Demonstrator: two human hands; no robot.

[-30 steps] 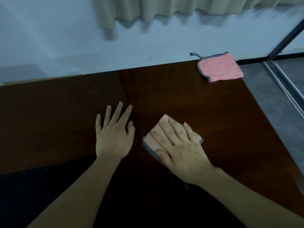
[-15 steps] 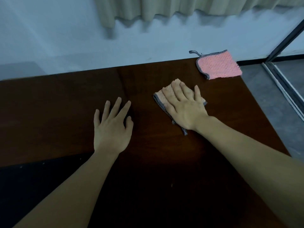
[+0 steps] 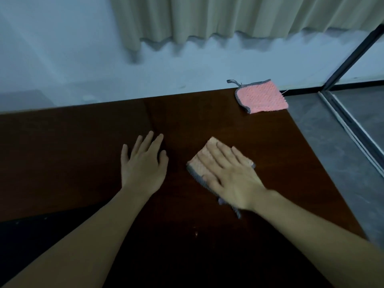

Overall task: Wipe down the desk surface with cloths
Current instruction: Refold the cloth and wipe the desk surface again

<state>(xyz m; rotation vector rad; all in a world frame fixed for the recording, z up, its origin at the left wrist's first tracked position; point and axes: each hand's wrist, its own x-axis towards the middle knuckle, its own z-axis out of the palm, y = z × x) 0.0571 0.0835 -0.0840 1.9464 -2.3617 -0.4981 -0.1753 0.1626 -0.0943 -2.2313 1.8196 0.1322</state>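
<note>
Nearest, two bare forearms reaching in from the bottom edge, cut off by the frame. Left hand point(image 3: 143, 165) flat on the dark brown desk point(image 3: 62, 154), fingers straight and spread, holding nothing. Right hand point(image 3: 232, 177) just beside it, pressed palm-down on a folded cloth point(image 3: 204, 157), fingers straight and close together. Pale pink-orange weave, grey speckled trim along the left edge, a trailing grey bit poking out below the wrist. Mostly covered by the hand and blurred. Farther off, well apart at the desk's far right corner, a second cloth point(image 3: 262, 97): brighter pink, grey-edged, with a small hanging loop, one corner overhanging. Beyond, a pale bluish wall point(image 3: 62, 48), beige curtain point(image 3: 228, 15) hem, grey floor point(image 3: 332, 146) and a dark door frame point(image 3: 353, 53) at right.
</note>
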